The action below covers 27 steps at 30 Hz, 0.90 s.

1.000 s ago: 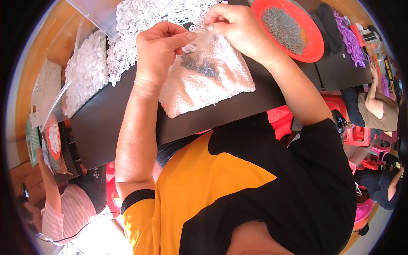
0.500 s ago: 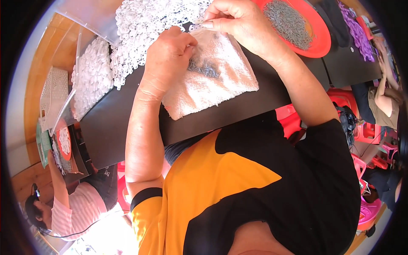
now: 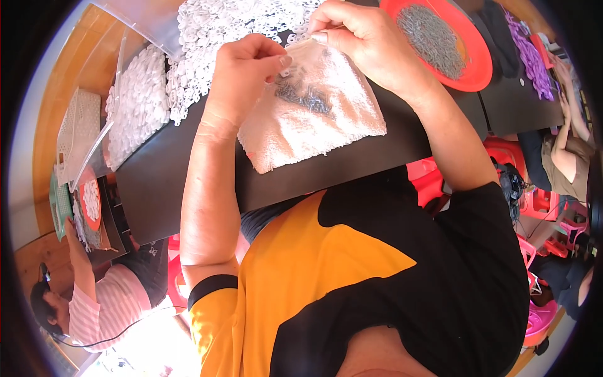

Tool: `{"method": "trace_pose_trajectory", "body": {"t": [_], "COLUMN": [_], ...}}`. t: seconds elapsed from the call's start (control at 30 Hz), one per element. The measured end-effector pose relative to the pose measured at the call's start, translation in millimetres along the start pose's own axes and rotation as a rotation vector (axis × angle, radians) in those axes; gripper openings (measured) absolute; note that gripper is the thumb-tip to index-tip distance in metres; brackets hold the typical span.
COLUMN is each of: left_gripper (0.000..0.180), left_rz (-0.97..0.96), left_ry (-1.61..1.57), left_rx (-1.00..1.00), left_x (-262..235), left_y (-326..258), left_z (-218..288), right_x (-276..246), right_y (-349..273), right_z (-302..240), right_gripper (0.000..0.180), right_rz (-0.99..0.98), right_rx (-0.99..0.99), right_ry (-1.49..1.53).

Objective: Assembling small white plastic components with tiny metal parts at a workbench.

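My left hand [image 3: 245, 78] is closed, its thumb and forefinger pinching a small white plastic piece [image 3: 284, 72] above a cream towel [image 3: 339, 125]. On the towel lies a small heap of thin grey metal pins, perhaps nails [image 3: 304, 99]. My right hand [image 3: 374, 47] is closed in a pinch over the towel's far edge; what its fingertips hold is too small to make out. Beyond both hands spreads a large pile of white plastic pieces with holes [image 3: 220, 28].
A red plate [image 3: 480, 66] of the same grey pins stands at the far right. Left of the pile, more white pieces [image 3: 138, 107] lie by a clear plastic bin wall [image 3: 94, 151]. Purple pieces [image 3: 531, 56] lie farther right. Other people sit at left [image 3: 116, 301] and right [image 3: 568, 160].
My left hand has lifted slightly and turned, so the white piece in its fingertips now shows. The right hand has shifted a little right. The view has tilted slightly.
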<state>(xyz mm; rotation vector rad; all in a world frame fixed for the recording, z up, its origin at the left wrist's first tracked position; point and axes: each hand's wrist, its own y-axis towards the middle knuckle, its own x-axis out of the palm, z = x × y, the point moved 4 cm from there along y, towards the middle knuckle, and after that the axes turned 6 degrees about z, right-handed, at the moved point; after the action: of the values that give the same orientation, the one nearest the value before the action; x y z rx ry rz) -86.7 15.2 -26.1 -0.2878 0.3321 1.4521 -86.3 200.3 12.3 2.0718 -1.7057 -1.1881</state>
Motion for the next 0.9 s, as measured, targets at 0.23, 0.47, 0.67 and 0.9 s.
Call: {"method": "trace_pose_trajectory", "body": {"t": [0.23,0.47,0.67,0.9], "left_gripper": [0.014,0.021,0.021,0.021], "left_rz": [0.068,0.015,0.017,0.042], "left_ry": [-0.525,-0.590,-0.596,-0.599], "left_rx": [-0.181,-0.209,-0.197,-0.201], "left_x": [1.3,6.0,6.6,6.3], "left_y": [-3.5,-4.7,-6.0,-6.2], "left_z": [-3.2,-3.9,-1.9,-3.2], "right_x": [4.3,11.4,14.2,12.5], "right_y": [-3.4,-7.2,-10.1,-6.3], "right_z": [-8.6,-3.8,7.1,-5.7], "right_gripper": [0.006,0.012,0.014,0.013], "right_rz": [-0.002,0.007,0.016,-0.003], "right_rx": [-0.056,-0.130,-0.138,-0.124], "right_ry": [-0.046,-0.127,-0.211,-0.110]}}
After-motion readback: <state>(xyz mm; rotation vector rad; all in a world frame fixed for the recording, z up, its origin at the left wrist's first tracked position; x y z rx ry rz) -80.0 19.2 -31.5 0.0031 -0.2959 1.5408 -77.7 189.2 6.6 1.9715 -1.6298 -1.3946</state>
